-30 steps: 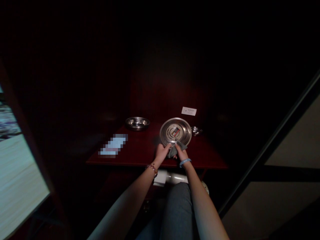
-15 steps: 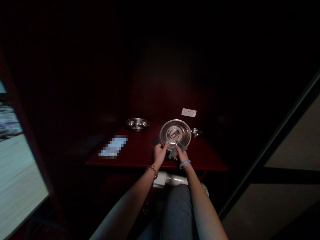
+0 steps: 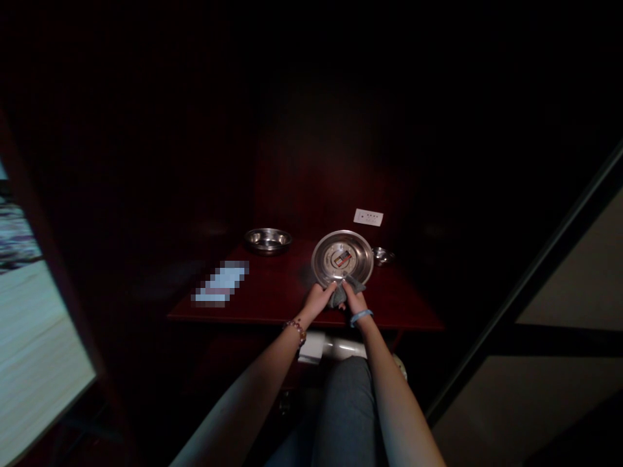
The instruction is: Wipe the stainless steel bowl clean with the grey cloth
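Note:
A shiny round metal basin (image 3: 360, 253) with a dark and red label in its middle is tilted up toward me over the desk. My left hand (image 3: 318, 298) grips its near rim, the thumb pressed on the inside edge. Right beside it, my right hand (image 3: 354, 299) pinches the same rim with a grey cloth (image 3: 337, 297) bunched between the fingers and the metal. The undersides of both hands are hidden behind the basin and cloth. Another metal basin (image 3: 267, 241) rests at the back left, and a small metal bowl (image 3: 383, 257) lies behind the held basin to the right.
The dark red desk top (image 3: 272, 298) carries a blurred-out flat item (image 3: 221, 283) at its left. A white socket plate (image 3: 368, 217) is on the back wall. Below the desk are a white box (image 3: 312, 348) and my knee (image 3: 345, 395). Dark panels enclose both sides.
My left hand has slid right along the basin's near rim, closer to my right hand. The basin and the right hand with the cloth are nearly where they were.

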`<state>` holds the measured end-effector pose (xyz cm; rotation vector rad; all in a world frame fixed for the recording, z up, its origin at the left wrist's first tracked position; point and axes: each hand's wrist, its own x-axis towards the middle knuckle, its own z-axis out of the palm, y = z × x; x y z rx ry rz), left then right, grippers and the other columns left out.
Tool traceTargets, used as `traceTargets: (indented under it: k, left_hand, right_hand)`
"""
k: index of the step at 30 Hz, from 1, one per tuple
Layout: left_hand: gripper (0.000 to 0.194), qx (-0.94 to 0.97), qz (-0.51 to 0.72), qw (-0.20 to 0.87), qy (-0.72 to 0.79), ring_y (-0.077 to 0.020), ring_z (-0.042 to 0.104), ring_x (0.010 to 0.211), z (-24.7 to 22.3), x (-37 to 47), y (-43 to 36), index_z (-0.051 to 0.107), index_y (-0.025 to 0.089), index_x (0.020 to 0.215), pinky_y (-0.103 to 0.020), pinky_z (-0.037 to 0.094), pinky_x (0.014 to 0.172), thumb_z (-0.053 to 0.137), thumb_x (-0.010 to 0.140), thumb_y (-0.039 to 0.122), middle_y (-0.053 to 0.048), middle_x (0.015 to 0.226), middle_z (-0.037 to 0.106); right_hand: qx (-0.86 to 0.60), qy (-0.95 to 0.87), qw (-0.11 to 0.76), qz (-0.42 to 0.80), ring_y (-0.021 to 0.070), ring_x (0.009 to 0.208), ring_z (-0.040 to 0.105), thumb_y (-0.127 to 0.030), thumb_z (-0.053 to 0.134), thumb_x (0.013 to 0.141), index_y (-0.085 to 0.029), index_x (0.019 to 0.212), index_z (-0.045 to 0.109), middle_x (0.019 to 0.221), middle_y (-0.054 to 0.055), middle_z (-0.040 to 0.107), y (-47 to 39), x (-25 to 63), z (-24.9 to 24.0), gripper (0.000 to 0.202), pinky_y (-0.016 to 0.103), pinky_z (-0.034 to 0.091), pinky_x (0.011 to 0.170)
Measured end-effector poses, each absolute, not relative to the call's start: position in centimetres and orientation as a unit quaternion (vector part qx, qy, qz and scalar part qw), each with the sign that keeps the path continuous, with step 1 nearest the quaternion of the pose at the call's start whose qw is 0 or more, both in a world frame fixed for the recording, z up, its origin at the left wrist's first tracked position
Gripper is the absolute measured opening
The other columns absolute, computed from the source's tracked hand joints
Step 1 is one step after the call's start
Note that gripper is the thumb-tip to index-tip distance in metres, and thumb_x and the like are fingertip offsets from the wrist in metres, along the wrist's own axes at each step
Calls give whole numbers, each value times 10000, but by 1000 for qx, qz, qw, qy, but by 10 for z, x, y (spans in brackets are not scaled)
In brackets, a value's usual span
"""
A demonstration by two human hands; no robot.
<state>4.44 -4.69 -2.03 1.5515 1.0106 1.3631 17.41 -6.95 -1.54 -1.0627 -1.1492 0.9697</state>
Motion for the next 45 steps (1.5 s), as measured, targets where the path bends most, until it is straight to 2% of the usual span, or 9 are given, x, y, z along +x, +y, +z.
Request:
traceTargets:
  k: [8, 12, 17, 24, 30, 34, 38, 41, 45]
  left_hand:
    - [337, 576, 579, 393, 423, -163, 603, 575, -11, 43, -52, 667, 127, 682, -236, 417, 539, 585, 767, 442, -43, 601, 663]
    - [399, 556, 591, 366, 457, -147, 540, 507, -11, 41, -50, 595, 155, 552, -232, 342, 486, 588, 750, 501, -21, 488, 570]
    - [502, 532, 621, 336, 468, -114, 444, 464, -14, 39, -49, 501, 181, 479, -236, 282, 470, 570, 729, 610, 1, 462, 494]
    - [536, 504, 657, 322, 458, -116, 448, 500, -13, 37, -51, 487, 187, 503, -229, 295, 484, 566, 706, 677, 0, 487, 512]
    - [492, 534, 616, 305, 493, -159, 573, 563, -14, 37, -51, 560, 169, 546, -238, 368, 521, 553, 766, 609, -53, 559, 618]
    - [457, 573, 571, 331, 486, -207, 661, 685, -14, 38, -53, 663, 148, 658, -259, 439, 603, 582, 765, 584, -99, 680, 707]
    - [412, 621, 556, 369, 412, -212, 681, 776, -15, 42, -52, 721, 132, 831, -266, 478, 677, 603, 760, 520, -90, 807, 748]
    - [380, 597, 573, 388, 406, -177, 640, 643, -15, 43, -50, 705, 126, 797, -245, 451, 593, 602, 752, 489, -62, 699, 716]
    - [443, 563, 585, 376, 446, -117, 471, 425, -13, 42, -51, 565, 159, 513, -231, 324, 455, 585, 747, 535, -10, 452, 539]
  right_hand:
    - [-458, -507, 595, 423, 105, 361, 489, -657, 613, 735, -216, 688, 567, 435, -32, 557, -74, 171, -11, 446, 201, 358, 385]
    - [-458, -506, 595, 424, 100, 355, 480, -650, 620, 735, -215, 655, 563, 431, -27, 557, -73, 171, -12, 445, 197, 351, 380]
    - [-462, -511, 590, 421, 109, 360, 494, -664, 606, 738, -219, 650, 563, 433, -24, 569, -72, 172, -13, 456, 200, 353, 380]
    - [-454, -508, 593, 429, 107, 351, 482, -648, 619, 728, -213, 633, 557, 427, -25, 553, -74, 171, -11, 449, 206, 343, 374]
    - [-457, -505, 600, 420, 106, 336, 469, -660, 614, 712, -217, 627, 541, 422, -27, 550, -72, 173, -13, 456, 215, 340, 373]
    - [-458, -498, 605, 419, 111, 340, 480, -666, 610, 704, -221, 670, 556, 433, -32, 563, -66, 175, -18, 449, 215, 346, 373]
    - [-459, -493, 609, 419, 115, 350, 493, -666, 610, 709, -223, 702, 566, 446, -33, 578, -63, 176, -22, 445, 214, 355, 378]
    - [-455, -493, 610, 421, 114, 352, 494, -668, 625, 701, -218, 704, 570, 447, -26, 578, -65, 175, -20, 453, 214, 354, 379]
    - [-456, -498, 605, 422, 117, 364, 505, -679, 644, 686, -211, 704, 585, 461, -17, 586, -71, 172, -13, 472, 216, 357, 382]
